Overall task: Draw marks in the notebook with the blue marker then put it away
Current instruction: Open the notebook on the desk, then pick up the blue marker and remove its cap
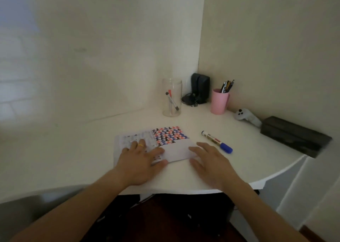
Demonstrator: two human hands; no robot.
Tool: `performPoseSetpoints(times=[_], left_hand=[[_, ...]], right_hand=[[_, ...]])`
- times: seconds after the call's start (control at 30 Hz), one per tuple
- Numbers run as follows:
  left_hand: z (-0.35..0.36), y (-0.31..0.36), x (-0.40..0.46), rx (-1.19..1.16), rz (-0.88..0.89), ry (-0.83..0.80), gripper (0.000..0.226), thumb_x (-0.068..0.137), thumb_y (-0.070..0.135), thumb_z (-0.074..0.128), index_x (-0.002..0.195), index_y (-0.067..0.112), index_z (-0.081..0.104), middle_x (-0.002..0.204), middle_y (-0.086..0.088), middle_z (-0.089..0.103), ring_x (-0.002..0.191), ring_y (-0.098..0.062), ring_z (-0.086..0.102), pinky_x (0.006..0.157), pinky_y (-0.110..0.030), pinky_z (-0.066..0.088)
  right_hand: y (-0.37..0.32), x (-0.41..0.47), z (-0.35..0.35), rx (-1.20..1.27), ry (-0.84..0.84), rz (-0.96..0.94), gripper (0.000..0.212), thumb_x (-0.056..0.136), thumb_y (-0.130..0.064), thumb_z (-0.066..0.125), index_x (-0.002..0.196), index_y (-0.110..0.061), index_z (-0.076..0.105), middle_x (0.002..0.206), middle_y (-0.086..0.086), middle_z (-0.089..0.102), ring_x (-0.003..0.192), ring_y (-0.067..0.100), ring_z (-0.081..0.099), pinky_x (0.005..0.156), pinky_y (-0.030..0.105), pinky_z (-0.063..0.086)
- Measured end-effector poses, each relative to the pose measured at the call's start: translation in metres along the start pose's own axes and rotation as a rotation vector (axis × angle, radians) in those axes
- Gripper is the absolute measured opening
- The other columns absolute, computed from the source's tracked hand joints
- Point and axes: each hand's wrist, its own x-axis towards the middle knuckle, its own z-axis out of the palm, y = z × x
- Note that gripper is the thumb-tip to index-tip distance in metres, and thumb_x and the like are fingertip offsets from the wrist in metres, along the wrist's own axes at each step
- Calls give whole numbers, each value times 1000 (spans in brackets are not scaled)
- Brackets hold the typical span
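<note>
An open notebook (pixel 174 146) lies flat on the white desk (pixel 82 149). Its right page carries rows of black, red and blue marks across the upper half. My left hand (pixel 141 159) rests flat on the left page, fingers spread, a yellow ring on one finger. My right hand (pixel 209 161) lies palm down at the notebook's lower right corner, holding nothing. The blue marker (pixel 217 141), white-bodied with its blue cap on, lies on the desk just right of the notebook, a short way beyond my right fingertips.
A clear jar (pixel 172 111) with two markers stands behind the notebook. Further back are a pink cup (pixel 219 102) of pens, a black speaker (pixel 199 87), a white controller (pixel 246 116) and a dark box (pixel 294 135) along the right wall. The desk's curved front edge is near my wrists.
</note>
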Motion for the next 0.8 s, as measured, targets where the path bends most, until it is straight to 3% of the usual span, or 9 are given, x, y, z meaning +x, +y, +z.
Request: performPoseSetpoints(times=[0.07,0.13,0.27,0.4,0.53,0.67,0.73,0.8], left_hand=[[-4,-12,16,19,77,54,62,82,77,16,129,48,43,127,-15,52,116,-37,52,90,-49,49],[-7,-22,41,63,136,103,54,88,70,22,123,40,50,117,-10,56,105,-34,58,80,-45,55],[-8,-35,106,-76,104,40,48,85,72,46,123,42,55,124,-1,51,120,-22,50,89,-42,46],[-1,-45,151,-175,199,-37,48,78,80,50,113,48,58,120,5,55,116,-16,51,90,-39,46],[11,-49,163,-251,221,44,49,76,82,51,110,47,59,110,9,55,103,-12,53,83,-38,48],[19,-51,163,-281,221,118,47,77,80,51,109,46,62,105,8,55,98,-10,54,79,-36,50],[20,-52,162,-269,230,143,47,80,78,50,111,45,62,105,8,56,98,-11,55,79,-34,50],[19,-53,160,-248,233,155,48,82,76,47,115,45,63,111,8,56,101,-10,54,81,-34,50]], right_hand=[[11,12,-4,-137,207,-1,39,95,-35,52,131,-24,62,138,8,61,120,35,60,88,43,54],[24,27,-7,-277,248,76,40,90,-22,62,130,-19,63,126,13,67,103,39,65,77,44,56],[30,51,-12,-479,47,200,58,96,-14,40,151,-29,33,130,8,55,111,30,57,87,39,46],[15,71,-18,-478,82,93,61,93,-6,46,149,-28,34,122,4,57,112,26,54,82,33,37],[-14,103,-14,-348,208,-91,60,92,-3,55,145,-27,42,126,5,59,108,25,54,81,32,38],[-24,147,3,-186,372,-317,54,88,-2,61,136,-24,54,113,4,67,93,22,59,73,32,46],[-25,160,10,170,423,-313,50,91,-3,60,136,-24,55,112,1,67,93,18,62,76,28,53],[-23,167,17,610,363,-178,55,92,-3,63,140,-25,53,114,-4,68,98,10,65,82,19,55]])
